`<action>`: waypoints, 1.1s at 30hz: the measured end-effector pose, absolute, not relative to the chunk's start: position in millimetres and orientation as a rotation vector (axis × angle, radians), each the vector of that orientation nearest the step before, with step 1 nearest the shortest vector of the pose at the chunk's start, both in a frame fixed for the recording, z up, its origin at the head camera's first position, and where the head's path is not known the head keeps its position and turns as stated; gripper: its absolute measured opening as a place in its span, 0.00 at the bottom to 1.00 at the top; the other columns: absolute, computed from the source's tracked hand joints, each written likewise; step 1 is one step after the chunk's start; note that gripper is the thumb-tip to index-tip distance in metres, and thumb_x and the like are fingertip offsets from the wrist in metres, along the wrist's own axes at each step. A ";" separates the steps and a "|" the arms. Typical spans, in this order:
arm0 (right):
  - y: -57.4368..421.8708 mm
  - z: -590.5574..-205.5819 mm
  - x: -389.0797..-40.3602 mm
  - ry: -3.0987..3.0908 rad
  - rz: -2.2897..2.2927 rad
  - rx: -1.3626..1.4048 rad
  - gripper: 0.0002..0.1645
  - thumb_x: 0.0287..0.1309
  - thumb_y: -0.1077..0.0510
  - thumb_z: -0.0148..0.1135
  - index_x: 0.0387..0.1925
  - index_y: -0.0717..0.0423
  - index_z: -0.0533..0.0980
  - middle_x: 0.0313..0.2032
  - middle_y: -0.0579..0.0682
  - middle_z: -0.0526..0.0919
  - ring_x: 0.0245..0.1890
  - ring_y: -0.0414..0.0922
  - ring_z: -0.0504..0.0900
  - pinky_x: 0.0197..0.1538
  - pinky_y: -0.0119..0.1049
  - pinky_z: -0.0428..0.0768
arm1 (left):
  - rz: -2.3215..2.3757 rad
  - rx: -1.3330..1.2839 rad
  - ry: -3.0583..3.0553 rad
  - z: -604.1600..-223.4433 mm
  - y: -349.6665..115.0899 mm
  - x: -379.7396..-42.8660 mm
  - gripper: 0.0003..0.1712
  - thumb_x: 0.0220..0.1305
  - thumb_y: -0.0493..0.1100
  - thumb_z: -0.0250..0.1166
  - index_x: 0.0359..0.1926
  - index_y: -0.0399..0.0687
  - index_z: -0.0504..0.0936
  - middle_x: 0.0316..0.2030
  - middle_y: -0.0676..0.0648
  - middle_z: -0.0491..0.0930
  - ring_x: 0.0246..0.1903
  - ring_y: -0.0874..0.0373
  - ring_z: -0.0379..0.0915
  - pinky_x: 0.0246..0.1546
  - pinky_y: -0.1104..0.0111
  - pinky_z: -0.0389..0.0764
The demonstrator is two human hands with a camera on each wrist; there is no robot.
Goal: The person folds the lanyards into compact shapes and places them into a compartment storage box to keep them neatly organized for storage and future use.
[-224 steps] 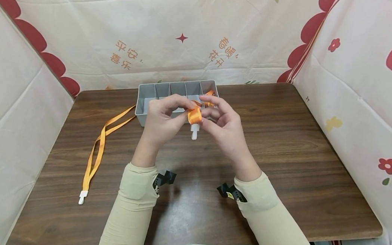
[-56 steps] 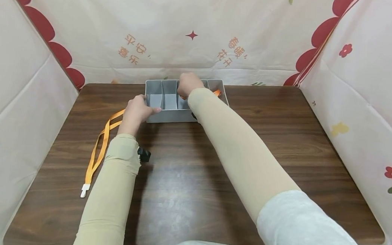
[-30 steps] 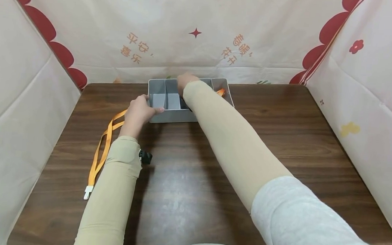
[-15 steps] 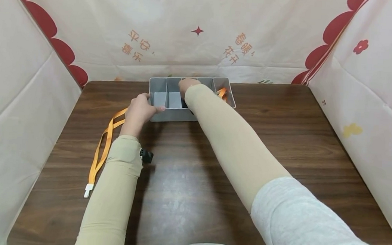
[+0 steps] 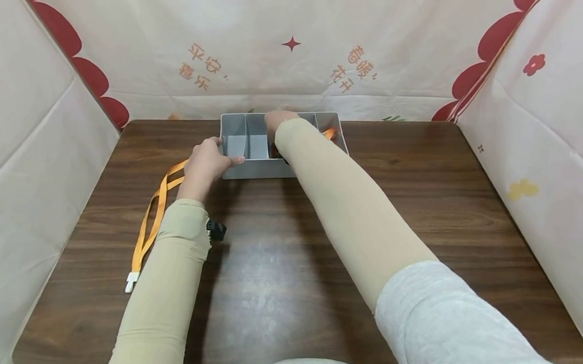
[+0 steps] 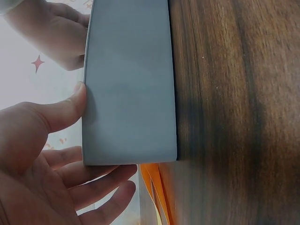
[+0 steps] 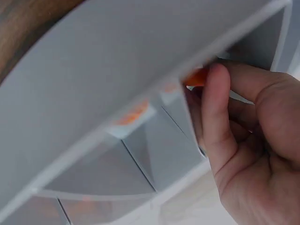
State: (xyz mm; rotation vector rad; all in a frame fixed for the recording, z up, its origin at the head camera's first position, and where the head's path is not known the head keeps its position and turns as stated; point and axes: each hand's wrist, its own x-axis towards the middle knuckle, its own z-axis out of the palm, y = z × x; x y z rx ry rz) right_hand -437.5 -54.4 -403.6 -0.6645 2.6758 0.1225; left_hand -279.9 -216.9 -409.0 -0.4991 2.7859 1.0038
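Observation:
A grey divided box (image 5: 259, 170) stands at the back of the table. My left hand (image 5: 206, 160) holds its left end, thumb on the front rim and fingers at the end wall in the left wrist view. My right hand (image 5: 279, 119) reaches down into a middle compartment. In the right wrist view its thumb and fingers pinch an orange lanyard (image 7: 197, 78), mostly hidden by the hand and box wall. Another orange lanyard (image 5: 329, 133) lies in the rightmost compartment. Left of the box, a loose orange lanyard (image 5: 161, 202) with a white clip (image 5: 132, 281) stretches along the table.
The brown wooden table (image 5: 445, 213) carries the box close to the patterned back curtain (image 5: 249, 51). Light curtains also stand along both sides. The two leftmost compartments show bare grey floors.
Earlier both hands held a rolled orange lanyard with a white clip before the box. Since then the right hand has gone into the box and the left onto its left end; little differs lately.

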 end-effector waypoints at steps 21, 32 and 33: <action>-21.2 -275.7 -397.6 2.518 -0.005 -0.536 0.29 0.65 0.45 0.74 0.64 0.46 0.79 0.67 0.53 0.79 0.53 0.48 0.86 0.52 0.40 0.88 | 0.931 -0.470 2.795 -408.6 -217.3 -278.9 0.54 0.67 0.65 0.72 0.82 0.45 0.61 0.75 0.36 0.72 0.65 0.40 0.75 0.59 0.44 0.80; 0.3 -273.9 -345.6 2.411 -0.183 -0.614 0.24 0.69 0.45 0.70 0.61 0.48 0.81 0.60 0.49 0.83 0.51 0.49 0.88 0.52 0.41 0.89 | 0.779 -0.367 2.858 -409.1 -215.8 -283.4 0.55 0.67 0.71 0.68 0.82 0.44 0.61 0.72 0.35 0.75 0.62 0.38 0.79 0.53 0.44 0.83; 3.0 -277.6 -342.5 2.402 -0.206 -0.618 0.24 0.70 0.45 0.70 0.62 0.49 0.80 0.60 0.49 0.83 0.51 0.50 0.88 0.52 0.41 0.89 | 0.778 -0.358 2.858 -409.1 -216.5 -283.0 0.56 0.67 0.71 0.68 0.82 0.43 0.60 0.73 0.34 0.73 0.64 0.37 0.78 0.56 0.43 0.82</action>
